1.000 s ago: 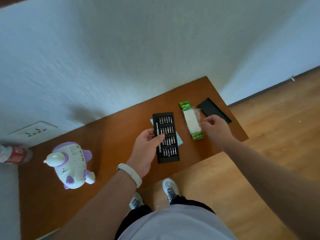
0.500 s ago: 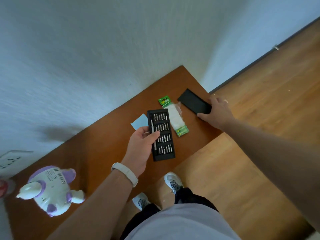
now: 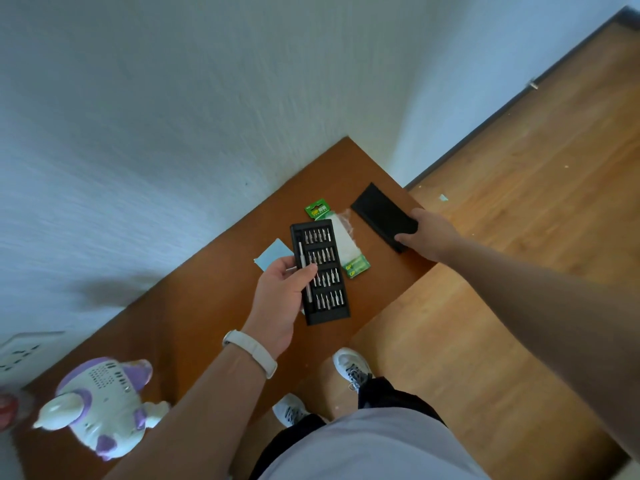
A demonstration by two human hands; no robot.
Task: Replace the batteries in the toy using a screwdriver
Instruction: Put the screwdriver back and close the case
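Note:
A white and purple toy [image 3: 100,407] lies on its side at the near left of the brown table [image 3: 194,327]. An open black tray of screwdriver bits [image 3: 325,289] lies at the table's right end. My left hand [image 3: 282,299] pinches the slim silver screwdriver handle [image 3: 304,271] at the tray's left edge. A green battery pack [image 3: 341,237] lies just right of the tray. My right hand [image 3: 429,237] grips the black case lid [image 3: 381,213] at the table's far right corner.
A light blue card [image 3: 275,252] lies partly under the bit tray. A white wall with a socket [image 3: 20,351] runs behind the table. Wooden floor [image 3: 502,220] lies to the right. My white shoes [image 3: 351,368] stand below the table edge.
My right hand left the battery pack and moved right onto the black lid, which it now grips. My left hand stays on the screwdriver handle. The view has swung to the right.

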